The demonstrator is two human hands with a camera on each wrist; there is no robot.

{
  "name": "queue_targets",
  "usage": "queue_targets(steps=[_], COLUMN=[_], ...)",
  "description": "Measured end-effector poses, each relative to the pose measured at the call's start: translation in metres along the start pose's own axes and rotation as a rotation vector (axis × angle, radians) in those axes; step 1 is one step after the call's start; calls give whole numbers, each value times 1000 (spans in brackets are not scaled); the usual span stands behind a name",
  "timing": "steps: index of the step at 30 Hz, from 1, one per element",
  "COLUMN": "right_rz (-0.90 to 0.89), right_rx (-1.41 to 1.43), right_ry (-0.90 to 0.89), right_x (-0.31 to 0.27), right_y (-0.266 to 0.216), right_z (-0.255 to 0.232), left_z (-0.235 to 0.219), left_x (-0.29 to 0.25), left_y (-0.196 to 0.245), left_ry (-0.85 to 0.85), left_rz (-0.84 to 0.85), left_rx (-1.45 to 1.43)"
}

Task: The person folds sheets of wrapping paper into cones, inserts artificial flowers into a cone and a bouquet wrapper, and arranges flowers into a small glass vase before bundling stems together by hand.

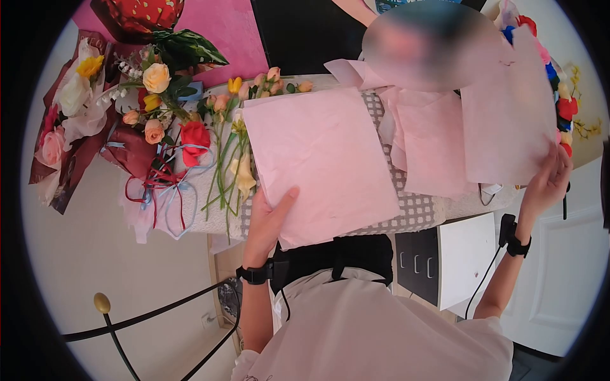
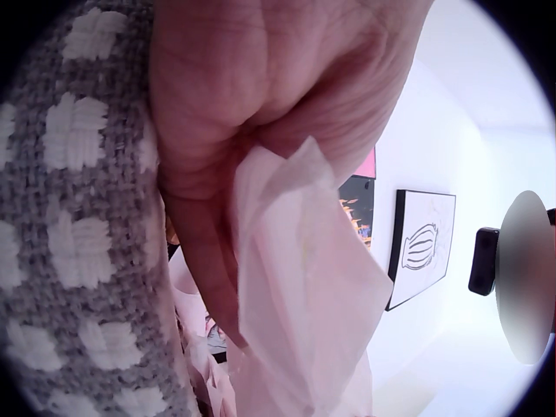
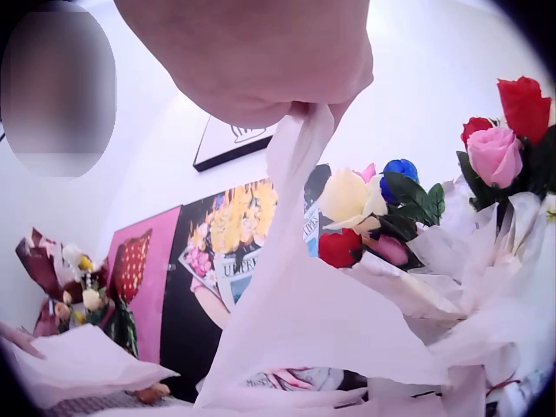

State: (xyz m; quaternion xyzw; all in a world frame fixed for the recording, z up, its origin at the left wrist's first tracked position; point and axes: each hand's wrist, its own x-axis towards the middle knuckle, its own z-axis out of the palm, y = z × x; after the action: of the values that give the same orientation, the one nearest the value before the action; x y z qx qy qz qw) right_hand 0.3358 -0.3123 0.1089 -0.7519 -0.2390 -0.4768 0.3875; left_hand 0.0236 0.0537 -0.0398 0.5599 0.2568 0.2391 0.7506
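My left hand (image 1: 267,223) grips the near left corner of a folded stack of pink wrapping paper (image 1: 324,162), thumb on top and fingers underneath. In the left wrist view the paper's edges (image 2: 300,278) stick out from between the thumb and fingers, close beside the checked cloth. Over at the right, my right hand (image 1: 548,181) pinches the corner of a pale pink sheet of tissue paper (image 1: 505,120). The right wrist view shows this sheet (image 3: 287,304) gathered at the fingers and hanging down in a raised peak. Other pink sheets (image 1: 432,146) lie partly beneath it.
Artificial flower stems (image 1: 243,171) lie left of the stack, beside wrapped roses (image 1: 155,79) and red and blue ribbons (image 1: 168,184). More bouquets (image 3: 495,156) stand at the right. A grey-and-white checked cloth (image 1: 413,213) covers the surface. A drawer unit (image 1: 419,263) stands below.
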Motion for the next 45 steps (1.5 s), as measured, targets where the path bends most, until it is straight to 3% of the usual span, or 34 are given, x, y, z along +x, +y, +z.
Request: queue_targets(steps=[1,5,7,8,14,16,21,24,26,31,34,36,37,39,42,43,45], right_rz=[86,163,414,414,736,720,784,800,674,745,612,311,312,117,103,105,655], right_rx=[96,288,359,360,689,690,863,862,828,857,725,518,516,352,390,392,719], right_ry=[2,-59,-211,-211,-468,-556,-709,-740,-947,-972,-926,-975,-975,-965,-935,-936,-1064], right_x=[4,5,-8,-16,-74,-88,-123,-153,-170,-189,-182,-178,-177,-176,-171,-166,-157], right_y=[-6,-26,-24,-25,-76,-92,-138,-154,-158,-165,-163,-159,-160,-161,-160,-162,-168], right_z=[-3,-5,-7,-5,24,28,43,53,58,67,60,54,51,45,36,35,33], left_z=[0,-1,-5,-4,-25,-32,-44,-41,-30,-18,-16,-16,-18,-20,-20,-19,-16], left_x=[0,-1,-2,-6,-54,-67,-76,-70,-63,-52,-49,-46,-45,-45,-45,-46,-47], left_y=[0,0,-1,1,30,41,53,51,49,38,38,37,37,38,41,41,39], left_ry=[-3,22,47,48,299,403,494,445,397,299,266,255,248,241,246,222,198], left_rz=[-7,-40,-57,-56,-48,83,135,76,26,-58,-62,-54,-60,-68,-86,-104,-121], left_rx=[-1,-41,-101,-101,-253,-211,-180,-154,-188,-87,-64,-79,-67,-54,7,-8,-21])
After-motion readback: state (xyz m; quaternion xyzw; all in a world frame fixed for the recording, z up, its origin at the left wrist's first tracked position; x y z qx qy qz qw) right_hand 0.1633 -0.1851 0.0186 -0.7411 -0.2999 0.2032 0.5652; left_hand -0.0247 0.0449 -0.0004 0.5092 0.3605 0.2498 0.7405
